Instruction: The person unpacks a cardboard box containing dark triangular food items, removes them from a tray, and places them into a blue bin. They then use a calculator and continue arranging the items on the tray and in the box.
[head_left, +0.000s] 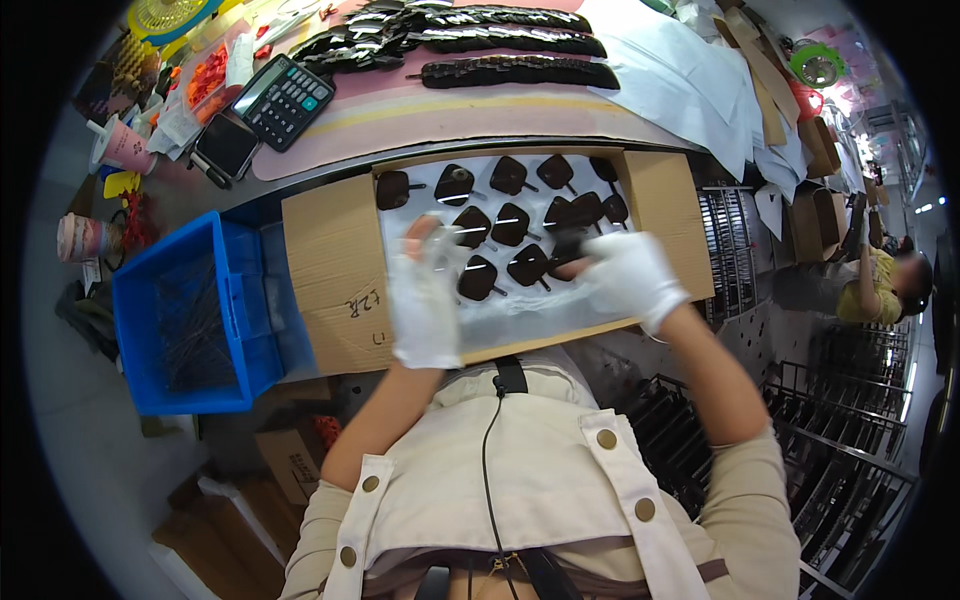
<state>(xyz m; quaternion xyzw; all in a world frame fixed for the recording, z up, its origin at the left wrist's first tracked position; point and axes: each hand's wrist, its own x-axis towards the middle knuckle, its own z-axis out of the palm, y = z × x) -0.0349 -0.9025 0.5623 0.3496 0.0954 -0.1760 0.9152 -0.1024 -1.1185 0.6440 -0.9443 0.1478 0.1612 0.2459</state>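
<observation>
An opened cardboard box lies in front of me, its side flaps folded out. On the white sheet inside it are several dark brown lens-like pieces, rounded squares each with a short stem, laid out in loose rows. My right hand, in a white glove with bare fingertips, is blurred over the box's right half. A dark piece, blurred too, is at its fingertips. Over the left side of the box is my gloved left hand, fingers raised beside the pieces; blur hides whether it holds anything.
A blue plastic bin holding thin dark rods stands at left. Beyond the box, the table carries a calculator, a phone and rows of stacked dark pieces. Metal racks and another person are at right.
</observation>
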